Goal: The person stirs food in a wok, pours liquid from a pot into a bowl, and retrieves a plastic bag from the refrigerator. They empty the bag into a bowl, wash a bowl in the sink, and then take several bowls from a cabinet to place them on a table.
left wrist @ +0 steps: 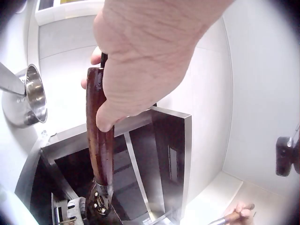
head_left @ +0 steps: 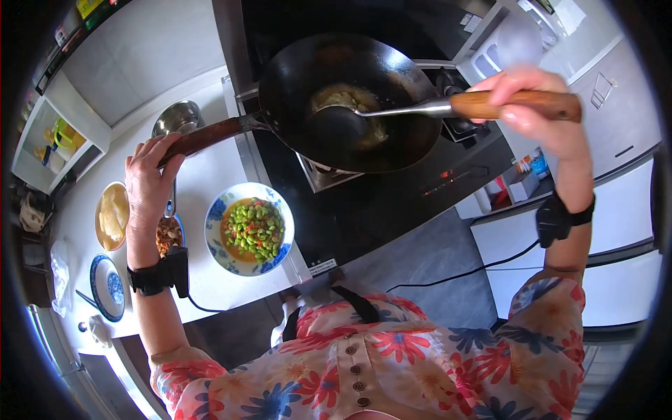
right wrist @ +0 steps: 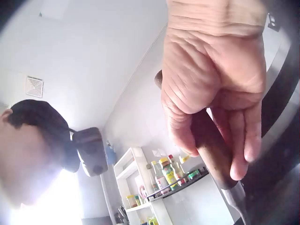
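Note:
My left hand (head_left: 150, 178) grips the brown wooden handle (left wrist: 97, 140) of a dark wok (head_left: 409, 147) over the stove, thumb along its side. A little pale food in liquid (head_left: 374, 133) lies at the wok's bottom. My right hand (head_left: 535, 115) holds the wooden handle (head_left: 514, 106) of a metal wok spatula (head_left: 413, 110), fingers wrapped round it; in the right wrist view the same hand (right wrist: 215, 79) has the handle between thumb and fingers. The spatula's shaft reaches down into the wok, and its dark head is hard to make out against the pan.
On the white counter at left stand a bowl of green beans (head_left: 252, 229), a steel pot (head_left: 177, 117), a bowl of pale yellow pieces (head_left: 113, 215), a dish of brown chopped food (head_left: 168, 236) and a blue-rimmed plate (head_left: 107, 287). A cable (head_left: 462, 274) trails from the right wrist.

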The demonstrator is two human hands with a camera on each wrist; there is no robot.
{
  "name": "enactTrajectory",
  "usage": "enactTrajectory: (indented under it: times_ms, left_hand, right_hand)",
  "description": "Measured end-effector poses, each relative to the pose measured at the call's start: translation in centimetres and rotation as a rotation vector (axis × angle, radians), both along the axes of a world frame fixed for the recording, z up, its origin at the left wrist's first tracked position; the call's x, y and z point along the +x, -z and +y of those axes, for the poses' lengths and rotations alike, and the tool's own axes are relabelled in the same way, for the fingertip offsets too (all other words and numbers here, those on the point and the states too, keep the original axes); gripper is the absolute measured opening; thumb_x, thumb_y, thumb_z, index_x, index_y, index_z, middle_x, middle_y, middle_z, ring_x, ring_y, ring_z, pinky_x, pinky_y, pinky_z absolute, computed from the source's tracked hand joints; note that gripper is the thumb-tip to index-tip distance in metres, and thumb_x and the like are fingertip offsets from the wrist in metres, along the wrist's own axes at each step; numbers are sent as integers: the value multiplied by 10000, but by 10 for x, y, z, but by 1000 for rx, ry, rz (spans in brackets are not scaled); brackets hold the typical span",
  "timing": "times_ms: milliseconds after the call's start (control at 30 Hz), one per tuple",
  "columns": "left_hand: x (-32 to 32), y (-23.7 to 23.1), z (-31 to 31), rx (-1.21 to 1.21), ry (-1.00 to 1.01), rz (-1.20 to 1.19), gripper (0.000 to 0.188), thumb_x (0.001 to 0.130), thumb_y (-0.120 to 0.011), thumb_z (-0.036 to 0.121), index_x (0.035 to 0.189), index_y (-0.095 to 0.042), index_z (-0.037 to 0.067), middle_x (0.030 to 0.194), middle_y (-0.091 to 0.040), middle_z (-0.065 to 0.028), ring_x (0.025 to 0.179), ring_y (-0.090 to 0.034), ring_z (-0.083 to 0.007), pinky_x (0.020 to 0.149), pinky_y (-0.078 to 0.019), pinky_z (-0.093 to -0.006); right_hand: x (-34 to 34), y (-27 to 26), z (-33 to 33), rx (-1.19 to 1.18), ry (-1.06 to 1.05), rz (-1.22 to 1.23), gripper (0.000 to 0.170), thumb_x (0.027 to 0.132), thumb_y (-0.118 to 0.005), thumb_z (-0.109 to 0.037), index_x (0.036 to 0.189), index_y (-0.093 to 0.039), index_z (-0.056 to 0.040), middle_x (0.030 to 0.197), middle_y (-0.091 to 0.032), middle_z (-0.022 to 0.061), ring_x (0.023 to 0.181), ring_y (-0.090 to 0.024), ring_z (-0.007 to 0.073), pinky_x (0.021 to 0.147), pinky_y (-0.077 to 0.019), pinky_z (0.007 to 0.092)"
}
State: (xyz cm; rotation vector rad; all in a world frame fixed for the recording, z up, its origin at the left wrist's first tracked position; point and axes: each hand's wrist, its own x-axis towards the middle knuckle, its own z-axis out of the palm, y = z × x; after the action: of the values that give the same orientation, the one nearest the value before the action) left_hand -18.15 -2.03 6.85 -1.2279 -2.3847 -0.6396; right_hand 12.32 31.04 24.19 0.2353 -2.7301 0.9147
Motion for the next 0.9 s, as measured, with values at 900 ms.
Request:
enactTrajectory:
  times_ms: [900]
  left_hand:
    - [133,54,-35,168,-306,82,252,789,-568,59,1038,-605,63,1125,-543,-113,1073,-483,-305,913,-390,-415]
  right_hand:
    - [1,57,65,-347,201,188,122,841,-569,-40,943,-581,27,899,-613,115,787,-647,211,691,-513,238]
